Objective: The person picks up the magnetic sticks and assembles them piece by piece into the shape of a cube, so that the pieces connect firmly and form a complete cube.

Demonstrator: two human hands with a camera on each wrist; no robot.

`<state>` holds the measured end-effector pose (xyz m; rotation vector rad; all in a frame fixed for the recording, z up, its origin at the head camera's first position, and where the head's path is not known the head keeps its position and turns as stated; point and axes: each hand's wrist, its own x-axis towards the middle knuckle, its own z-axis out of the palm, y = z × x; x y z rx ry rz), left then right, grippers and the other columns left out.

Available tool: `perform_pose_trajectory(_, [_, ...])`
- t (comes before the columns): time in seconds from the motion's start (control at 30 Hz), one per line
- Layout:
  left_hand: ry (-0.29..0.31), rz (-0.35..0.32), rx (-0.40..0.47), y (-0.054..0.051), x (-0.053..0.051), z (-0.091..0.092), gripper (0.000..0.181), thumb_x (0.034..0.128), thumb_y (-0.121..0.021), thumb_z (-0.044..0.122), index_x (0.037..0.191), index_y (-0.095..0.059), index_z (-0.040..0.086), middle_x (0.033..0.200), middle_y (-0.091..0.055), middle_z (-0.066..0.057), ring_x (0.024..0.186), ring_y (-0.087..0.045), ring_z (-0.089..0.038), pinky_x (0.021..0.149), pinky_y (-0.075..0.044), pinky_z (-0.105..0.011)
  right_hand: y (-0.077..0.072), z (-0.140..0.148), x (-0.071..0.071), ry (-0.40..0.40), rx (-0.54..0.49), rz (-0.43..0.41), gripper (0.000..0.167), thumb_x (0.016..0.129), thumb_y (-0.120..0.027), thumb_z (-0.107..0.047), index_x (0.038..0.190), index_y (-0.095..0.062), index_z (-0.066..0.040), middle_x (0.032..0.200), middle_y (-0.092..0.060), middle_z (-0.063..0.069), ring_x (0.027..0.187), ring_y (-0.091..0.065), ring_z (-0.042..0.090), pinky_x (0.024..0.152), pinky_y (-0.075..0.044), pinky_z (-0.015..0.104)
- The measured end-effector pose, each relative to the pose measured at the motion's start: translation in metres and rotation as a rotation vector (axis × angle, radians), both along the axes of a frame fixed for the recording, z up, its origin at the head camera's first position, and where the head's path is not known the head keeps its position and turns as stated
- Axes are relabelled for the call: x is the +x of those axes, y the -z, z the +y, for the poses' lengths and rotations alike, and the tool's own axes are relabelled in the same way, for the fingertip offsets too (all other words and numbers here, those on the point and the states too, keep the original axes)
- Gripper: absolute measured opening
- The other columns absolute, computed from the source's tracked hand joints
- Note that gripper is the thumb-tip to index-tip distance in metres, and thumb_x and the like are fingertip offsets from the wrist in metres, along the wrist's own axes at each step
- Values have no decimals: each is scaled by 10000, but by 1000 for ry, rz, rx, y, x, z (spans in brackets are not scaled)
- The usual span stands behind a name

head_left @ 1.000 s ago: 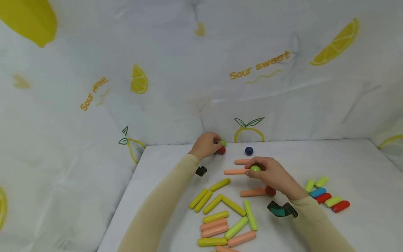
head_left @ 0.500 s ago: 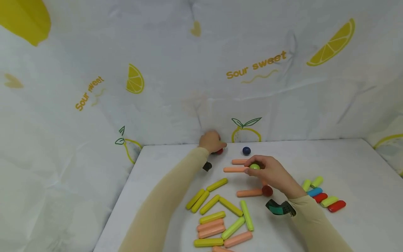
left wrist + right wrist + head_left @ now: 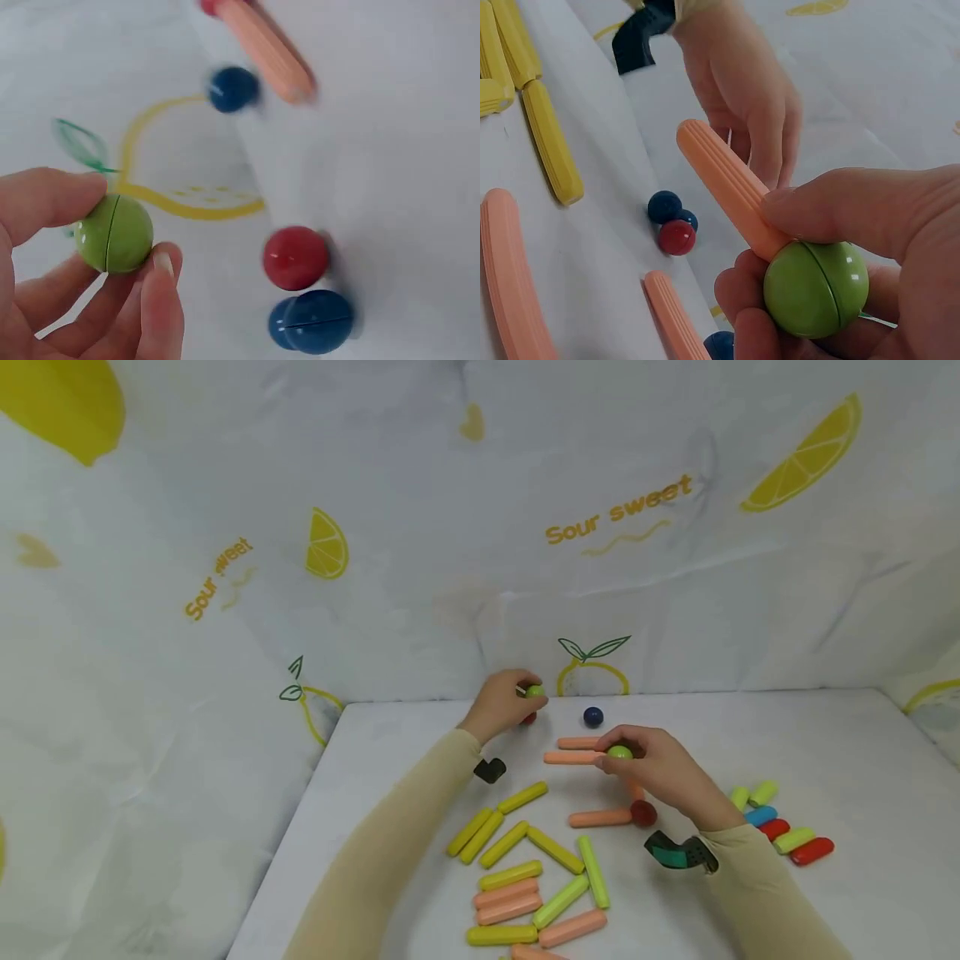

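Observation:
In the head view my left hand (image 3: 498, 703) is at the table's far edge. Its thumb and fingers pinch a seamed green ball (image 3: 124, 236), held above a red ball (image 3: 295, 258) and two blue balls (image 3: 321, 322). My right hand (image 3: 663, 772) grips another green ball (image 3: 806, 289) joined to an orange ribbed stick (image 3: 724, 184). The thumb presses where stick and ball meet, and the stick points left. Below the right hand, an orange stick (image 3: 600, 818) lies against a dark red ball (image 3: 643, 813).
A lone dark blue ball (image 3: 593, 717) sits by the far edge, near another orange stick (image 3: 577, 743). Several yellow sticks (image 3: 504, 845), orange sticks and lime sticks (image 3: 561, 902) lie in front. Short coloured pieces (image 3: 793, 839) are grouped at the right.
My left hand, which was reaching over the balls at the far edge, has taken hold of the green ball and lifted it. The right hand keeps its ball and stick, barely moved.

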<state>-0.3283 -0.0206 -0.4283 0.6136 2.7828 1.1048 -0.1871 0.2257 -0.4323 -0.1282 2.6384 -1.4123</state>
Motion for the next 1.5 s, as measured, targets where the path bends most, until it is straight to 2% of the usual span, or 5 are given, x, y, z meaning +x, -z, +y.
perform_pose_trajectory(0.2, [35,-108,135,4,56,-33,322,988,-803,382,1288,-771,270,1220,-747,91,1042,-705,-87,823,-594,-292,1,9,4,-1,-3,-11,310,1006,-767,-417,1185,-771,-164,1228,-734,88,1001,-599,244,801,-473,339])
perform_pose_trajectory(0.37, [124,-151,157,12,80,-38,301,999,-785,374,1292,-761,310,1277,-744,105,1056,-717,-75,874,-609,-281,4,12,7,18,2,-53,346,1001,-767,-451,1195,-760,-165,1251,-730,81,1040,-604,251,806,-488,335])
perform_pose_trajectory(1.17, [209,-227,140,20,88,-37,336,1010,-774,363,1321,-761,236,1257,-742,113,1044,-694,-64,900,-590,-258,0,7,6,2,26,-40,340,1017,-753,-417,1224,-749,-148,1266,-714,111,1032,-572,255,799,-470,343])
perform_pose_trajectory(1.37, [247,-274,64,22,100,-30,301,974,-820,358,1260,-771,277,1129,-726,133,948,-678,-25,818,-564,-227,0,7,3,37,19,-29,477,1049,-704,-389,1424,-632,-103,1439,-633,178,1257,-612,409,985,-556,537])
perform_pose_trajectory(1.5, [279,-319,14,21,112,-24,324,947,-847,355,1241,-768,246,1036,-711,123,898,-658,-32,794,-543,-208,1,6,-2,12,-53,-40,536,1088,-645,-341,1533,-519,-69,1498,-555,216,1362,-608,466,1102,-513,637])
